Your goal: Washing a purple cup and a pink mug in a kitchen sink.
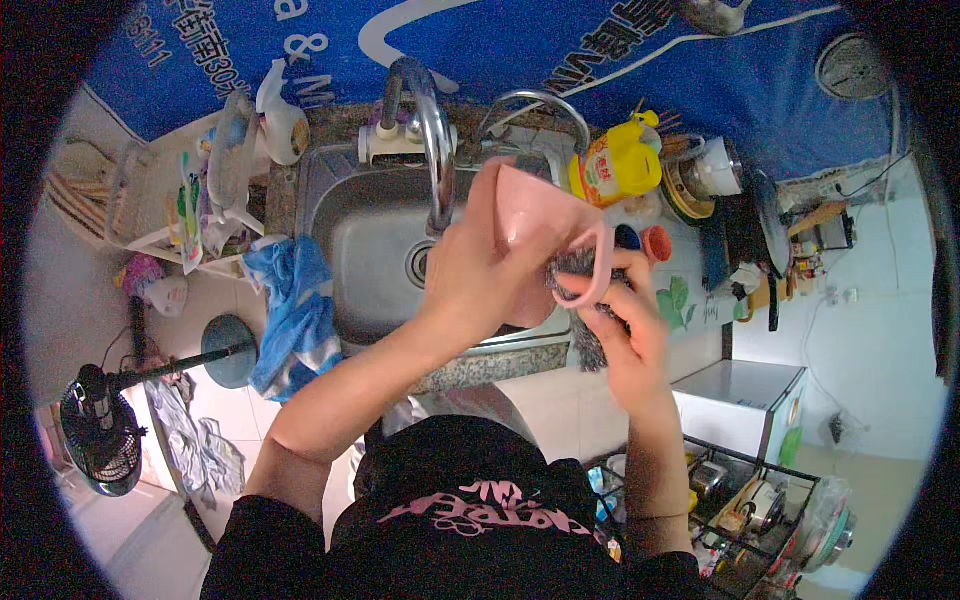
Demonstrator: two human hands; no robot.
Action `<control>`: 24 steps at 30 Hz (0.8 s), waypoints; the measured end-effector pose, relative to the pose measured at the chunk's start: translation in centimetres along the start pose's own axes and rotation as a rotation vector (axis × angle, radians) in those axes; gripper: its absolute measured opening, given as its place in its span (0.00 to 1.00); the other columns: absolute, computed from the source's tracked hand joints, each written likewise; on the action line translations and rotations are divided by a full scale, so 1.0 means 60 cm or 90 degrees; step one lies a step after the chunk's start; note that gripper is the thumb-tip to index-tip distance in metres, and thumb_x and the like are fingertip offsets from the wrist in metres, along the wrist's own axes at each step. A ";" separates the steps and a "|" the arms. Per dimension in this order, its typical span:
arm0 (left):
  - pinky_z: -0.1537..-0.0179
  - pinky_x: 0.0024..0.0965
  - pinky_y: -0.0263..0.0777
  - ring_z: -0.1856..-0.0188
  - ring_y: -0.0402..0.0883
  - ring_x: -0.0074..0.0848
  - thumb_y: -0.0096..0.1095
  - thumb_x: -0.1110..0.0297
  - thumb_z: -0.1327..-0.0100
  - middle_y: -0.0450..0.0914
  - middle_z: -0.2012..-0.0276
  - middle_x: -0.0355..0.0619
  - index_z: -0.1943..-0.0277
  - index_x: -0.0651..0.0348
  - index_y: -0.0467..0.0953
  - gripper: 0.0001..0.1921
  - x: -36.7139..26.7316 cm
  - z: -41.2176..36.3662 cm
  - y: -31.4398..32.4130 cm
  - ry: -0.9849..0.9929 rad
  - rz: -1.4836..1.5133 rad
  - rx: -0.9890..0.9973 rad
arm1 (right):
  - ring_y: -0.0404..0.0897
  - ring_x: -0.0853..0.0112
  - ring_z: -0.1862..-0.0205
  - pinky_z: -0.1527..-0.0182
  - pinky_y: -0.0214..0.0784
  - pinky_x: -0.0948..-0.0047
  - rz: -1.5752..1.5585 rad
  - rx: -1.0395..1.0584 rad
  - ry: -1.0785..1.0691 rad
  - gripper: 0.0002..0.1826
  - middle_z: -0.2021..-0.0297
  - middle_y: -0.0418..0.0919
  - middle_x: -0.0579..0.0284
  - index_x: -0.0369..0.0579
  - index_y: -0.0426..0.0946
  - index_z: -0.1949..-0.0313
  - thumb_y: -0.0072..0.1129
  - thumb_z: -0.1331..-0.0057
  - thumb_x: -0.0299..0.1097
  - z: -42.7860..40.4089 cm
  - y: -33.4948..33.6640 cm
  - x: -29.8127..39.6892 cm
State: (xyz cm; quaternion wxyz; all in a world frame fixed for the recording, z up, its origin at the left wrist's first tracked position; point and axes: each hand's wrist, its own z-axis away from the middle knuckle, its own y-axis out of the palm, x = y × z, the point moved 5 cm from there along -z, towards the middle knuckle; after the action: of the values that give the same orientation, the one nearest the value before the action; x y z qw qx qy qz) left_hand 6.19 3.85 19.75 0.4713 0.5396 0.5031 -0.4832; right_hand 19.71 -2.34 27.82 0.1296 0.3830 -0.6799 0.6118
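My left hand (469,289) grips a pink plastic jug (532,206) around its body and holds it tilted over the right part of the sink. The jug's looped handle (602,262) points to the right. In my right hand (630,330) is a dark grey, fuzzy scrubbing cloth (590,341), pressed near the handle, with some fingers passing behind or through the loop. Below lies the stainless-steel sink (375,277), its drain (420,262) partly covered by my left hand. A chrome faucet (435,127) arches over the basin.
Right of the sink stands a yellow bottle (619,165), with a small red cup (656,244) nearby. A blue towel (292,307) hangs at the left edge. Behind it are a white spray bottle (281,124) and a rack (150,202). A black fan (101,435) stands left.
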 end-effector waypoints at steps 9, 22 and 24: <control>0.59 0.42 0.74 0.58 0.79 0.49 0.70 0.44 0.55 0.77 0.57 0.58 0.38 0.60 0.59 0.45 -0.092 -0.012 -0.004 0.368 -0.238 0.022 | 0.63 0.66 0.40 0.39 0.51 0.66 -0.352 0.156 0.225 0.13 0.47 0.69 0.56 0.42 0.79 0.58 0.61 0.46 0.27 0.024 -0.020 -0.016; 0.43 0.37 0.65 0.44 0.70 0.34 0.72 0.62 0.51 0.69 0.47 0.50 0.36 0.60 0.55 0.41 -0.025 0.016 -0.020 -0.061 0.465 -0.019 | 0.69 0.68 0.51 0.47 0.60 0.72 -0.559 -0.247 0.254 0.06 0.57 0.69 0.59 0.38 0.76 0.69 0.57 0.49 0.22 0.021 0.011 -0.032; 0.44 0.36 0.66 0.44 0.69 0.31 0.70 0.66 0.49 0.66 0.46 0.49 0.38 0.58 0.55 0.38 -0.034 0.025 -0.005 -0.057 0.546 -0.033 | 0.71 0.68 0.52 0.47 0.60 0.71 -0.250 -0.216 0.048 0.08 0.57 0.73 0.58 0.38 0.76 0.66 0.59 0.47 0.24 0.006 -0.003 -0.016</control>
State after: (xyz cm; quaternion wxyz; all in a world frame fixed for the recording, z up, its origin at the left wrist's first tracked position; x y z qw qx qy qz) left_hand 5.75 2.19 21.63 0.6644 0.6661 0.2245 -0.2539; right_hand 20.61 -2.32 27.27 0.3333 0.4576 -0.6800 0.4660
